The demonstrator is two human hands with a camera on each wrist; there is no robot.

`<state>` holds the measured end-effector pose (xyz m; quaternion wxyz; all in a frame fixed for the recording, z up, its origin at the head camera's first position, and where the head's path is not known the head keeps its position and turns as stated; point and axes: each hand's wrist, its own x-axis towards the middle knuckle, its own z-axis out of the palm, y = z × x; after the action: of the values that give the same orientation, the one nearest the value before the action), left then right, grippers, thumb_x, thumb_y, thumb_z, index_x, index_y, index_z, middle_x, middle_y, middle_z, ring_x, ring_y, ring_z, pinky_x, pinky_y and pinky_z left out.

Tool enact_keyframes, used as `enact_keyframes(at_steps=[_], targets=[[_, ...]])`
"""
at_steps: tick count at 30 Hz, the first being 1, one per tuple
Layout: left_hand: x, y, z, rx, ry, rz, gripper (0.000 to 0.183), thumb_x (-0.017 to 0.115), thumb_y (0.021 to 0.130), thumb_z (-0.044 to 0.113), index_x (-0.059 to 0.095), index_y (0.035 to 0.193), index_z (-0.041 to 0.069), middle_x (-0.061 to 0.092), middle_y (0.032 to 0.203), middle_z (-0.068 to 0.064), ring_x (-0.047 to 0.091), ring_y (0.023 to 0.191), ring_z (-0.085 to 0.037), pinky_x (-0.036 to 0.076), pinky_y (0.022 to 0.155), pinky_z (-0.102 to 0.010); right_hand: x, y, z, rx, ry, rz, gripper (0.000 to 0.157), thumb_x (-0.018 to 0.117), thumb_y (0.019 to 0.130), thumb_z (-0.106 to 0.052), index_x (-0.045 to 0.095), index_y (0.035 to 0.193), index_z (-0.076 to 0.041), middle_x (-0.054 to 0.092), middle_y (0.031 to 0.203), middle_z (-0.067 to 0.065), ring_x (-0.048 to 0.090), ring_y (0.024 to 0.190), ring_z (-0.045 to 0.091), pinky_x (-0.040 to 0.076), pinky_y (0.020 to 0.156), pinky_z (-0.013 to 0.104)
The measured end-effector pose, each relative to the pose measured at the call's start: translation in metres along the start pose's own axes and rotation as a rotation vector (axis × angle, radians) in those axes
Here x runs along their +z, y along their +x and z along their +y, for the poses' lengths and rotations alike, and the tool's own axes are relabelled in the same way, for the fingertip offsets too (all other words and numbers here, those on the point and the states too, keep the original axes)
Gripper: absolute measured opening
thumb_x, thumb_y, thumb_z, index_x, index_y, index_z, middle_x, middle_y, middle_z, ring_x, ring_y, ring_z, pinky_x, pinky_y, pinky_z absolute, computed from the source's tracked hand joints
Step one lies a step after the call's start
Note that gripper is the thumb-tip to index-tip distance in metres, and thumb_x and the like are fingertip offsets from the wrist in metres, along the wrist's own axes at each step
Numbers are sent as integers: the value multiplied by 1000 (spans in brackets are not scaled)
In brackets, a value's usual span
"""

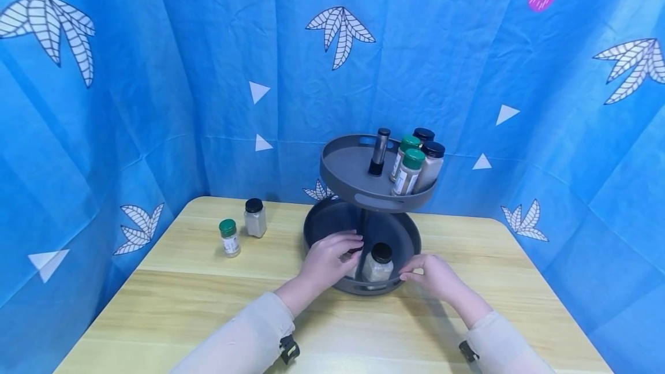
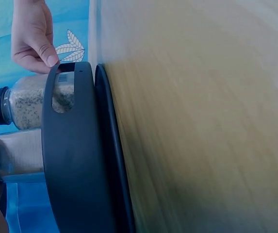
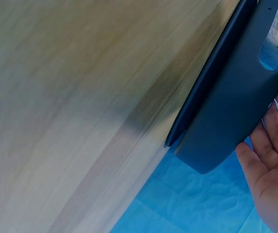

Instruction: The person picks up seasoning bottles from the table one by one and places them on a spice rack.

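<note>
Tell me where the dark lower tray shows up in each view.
Head: lower tray, just below and right of centre.
Left wrist: left of centre, reaching the bottom edge.
Right wrist: upper right, tilted.
Shared landmark: the right hand at its rim.

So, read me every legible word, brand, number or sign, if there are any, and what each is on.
No text can be read.
Label on the green-capped bottle on the table: too small.
Labels on the green-capped bottles on the upper tray: too small.
Barcode label on the speckled jar in the lower tray: too blurred.
</note>
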<state>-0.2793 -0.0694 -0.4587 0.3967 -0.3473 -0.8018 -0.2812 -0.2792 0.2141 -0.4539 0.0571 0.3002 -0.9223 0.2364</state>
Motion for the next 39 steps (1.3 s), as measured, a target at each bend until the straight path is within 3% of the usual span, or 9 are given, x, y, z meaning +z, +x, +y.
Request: enact_keyframes(at_steps=[21, 39], targets=[[6, -7, 3, 4, -32, -53, 19, 80, 81, 10, 80, 100, 11, 76, 105, 3, 69, 108, -14, 53, 96, -27, 2, 0, 2, 24, 6, -9, 4, 78, 87, -19, 81, 88, -16, 74, 91, -4, 70, 90, 22, 57, 84, 43], [-3, -9, 5, 8, -37, -154, 19, 81, 84, 16, 79, 103, 12, 74, 110, 4, 67, 112, -13, 52, 99, -26, 3, 0, 3, 26, 6, -10, 4, 78, 87, -19, 81, 88, -16, 75, 91, -3, 70, 90, 22, 57, 84, 44]])
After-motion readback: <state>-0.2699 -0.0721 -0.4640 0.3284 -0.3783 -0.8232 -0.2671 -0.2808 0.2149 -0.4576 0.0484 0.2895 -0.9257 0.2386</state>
